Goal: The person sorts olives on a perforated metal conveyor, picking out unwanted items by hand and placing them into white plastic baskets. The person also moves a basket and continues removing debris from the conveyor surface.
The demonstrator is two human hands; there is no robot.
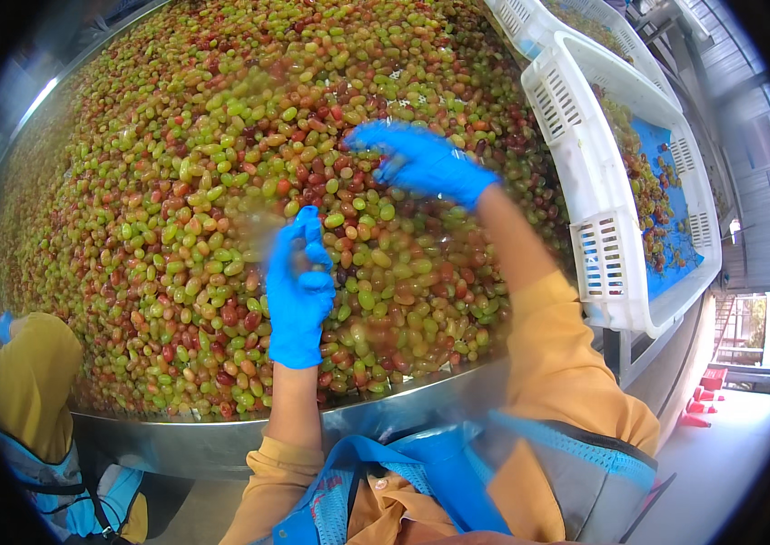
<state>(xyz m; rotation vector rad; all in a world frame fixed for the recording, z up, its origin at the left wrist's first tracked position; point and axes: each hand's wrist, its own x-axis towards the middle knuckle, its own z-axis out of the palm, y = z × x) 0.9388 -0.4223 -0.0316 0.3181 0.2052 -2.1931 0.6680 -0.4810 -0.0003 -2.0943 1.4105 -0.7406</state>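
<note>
Loose green and red grapes cover a wide metal sorting table before me. My left hand, in a blue glove, is over the grapes near the middle. Its fingers curl toward the thumb around a small gap; whether a grape sits there is unclear. Farther forward and to the right is my right hand, also in a blue glove and blurred. Its fingers point left just over the grapes, and its palm side is hidden.
A white plastic crate on the right holds grape clusters and a blue sheet. Behind it stands another white crate. The metal rim curves before my body. At left is a co-worker's sleeve.
</note>
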